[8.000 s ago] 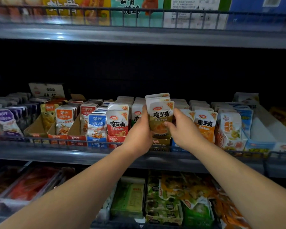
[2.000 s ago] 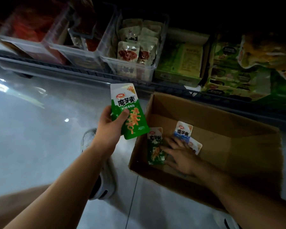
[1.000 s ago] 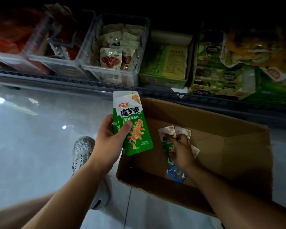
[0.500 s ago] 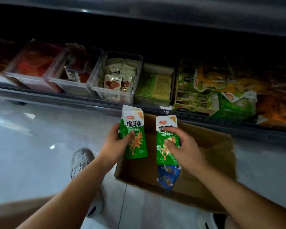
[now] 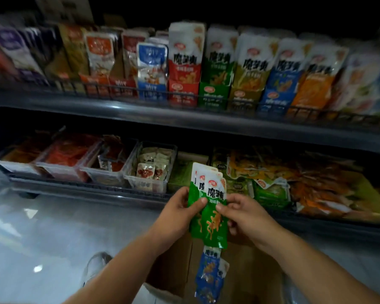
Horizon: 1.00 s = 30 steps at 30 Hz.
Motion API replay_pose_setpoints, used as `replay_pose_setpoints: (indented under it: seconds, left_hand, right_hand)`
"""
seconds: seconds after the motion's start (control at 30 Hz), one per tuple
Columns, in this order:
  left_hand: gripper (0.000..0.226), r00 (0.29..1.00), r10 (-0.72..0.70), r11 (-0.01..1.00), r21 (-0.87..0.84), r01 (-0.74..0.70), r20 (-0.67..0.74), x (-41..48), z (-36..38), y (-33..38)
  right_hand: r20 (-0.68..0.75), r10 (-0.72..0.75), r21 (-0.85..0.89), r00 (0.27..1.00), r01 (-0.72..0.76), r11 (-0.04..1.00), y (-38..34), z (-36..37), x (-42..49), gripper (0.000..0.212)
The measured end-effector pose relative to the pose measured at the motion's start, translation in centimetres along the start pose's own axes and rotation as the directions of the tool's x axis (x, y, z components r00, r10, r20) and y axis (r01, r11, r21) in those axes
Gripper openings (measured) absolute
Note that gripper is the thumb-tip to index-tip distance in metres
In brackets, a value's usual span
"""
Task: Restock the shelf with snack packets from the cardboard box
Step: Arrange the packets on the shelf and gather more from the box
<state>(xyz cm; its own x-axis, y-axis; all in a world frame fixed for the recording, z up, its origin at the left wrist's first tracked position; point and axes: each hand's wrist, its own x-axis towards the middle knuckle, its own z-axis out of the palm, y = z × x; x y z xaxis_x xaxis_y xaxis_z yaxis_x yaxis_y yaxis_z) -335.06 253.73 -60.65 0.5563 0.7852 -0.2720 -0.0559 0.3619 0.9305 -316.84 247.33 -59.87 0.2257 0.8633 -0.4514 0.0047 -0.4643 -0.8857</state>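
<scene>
Both hands hold a small stack of green snack packets (image 5: 209,207) in front of the lower shelf. My left hand (image 5: 177,212) grips the stack's left edge with the thumb on its face. My right hand (image 5: 245,215) pinches the right edge. Below them the cardboard box (image 5: 176,266) sits on the floor, partly hidden by my arms, with blue packets (image 5: 210,275) lying inside. On the upper shelf (image 5: 184,116) stands a row of the same brand's packets; the green packet row (image 5: 217,69) is near the middle.
The lower shelf holds clear bins (image 5: 149,172) of small packets and loose green and orange bags (image 5: 294,185). A wire rail (image 5: 119,88) runs along the upper shelf's front. A shoe (image 5: 97,268) stands on the glossy floor left of the box.
The hands have come together, joining the two green packets into one stack. The view has tilted up from the box, so the upper shelf shows again.
</scene>
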Motion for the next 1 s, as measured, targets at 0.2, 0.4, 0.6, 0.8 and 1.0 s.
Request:
replay_pose_setpoints:
  seconds: [0.2,0.4,0.6,0.8,1.0]
  left_hand:
    - [0.024,0.997,0.074,0.996,0.044,-0.076,0.032,0.1,2.3,5.3]
    - [0.016,0.967,0.246,0.947,0.196,-0.254,0.066,2.6,3.7,13.3]
    - [0.045,0.752,0.658,0.545,0.662,-0.515,0.043,6.2,4.3,22.9]
    - [0.029,0.668,0.744,0.405,0.787,-0.466,0.013,9.7,4.0,26.1]
    - [0.026,0.588,0.809,0.279,0.863,-0.421,0.026,11.0,3.6,25.7]
  right_hand:
    - [0.141,-0.135,0.175,0.981,0.11,0.978,-5.4,-2.1,-1.7,0.022]
    - [-0.033,-0.422,-0.14,0.906,0.414,0.899,-13.5,-3.3,-2.0,0.023]
    - [-0.169,-0.815,-0.591,0.554,0.605,0.534,-23.0,-4.4,1.1,0.025]
    - [-0.188,-0.877,-0.718,0.442,0.547,0.43,-26.6,-3.8,3.6,0.026]
    - [-0.206,-0.896,-0.762,0.394,0.509,0.399,-26.5,-3.4,5.1,0.031]
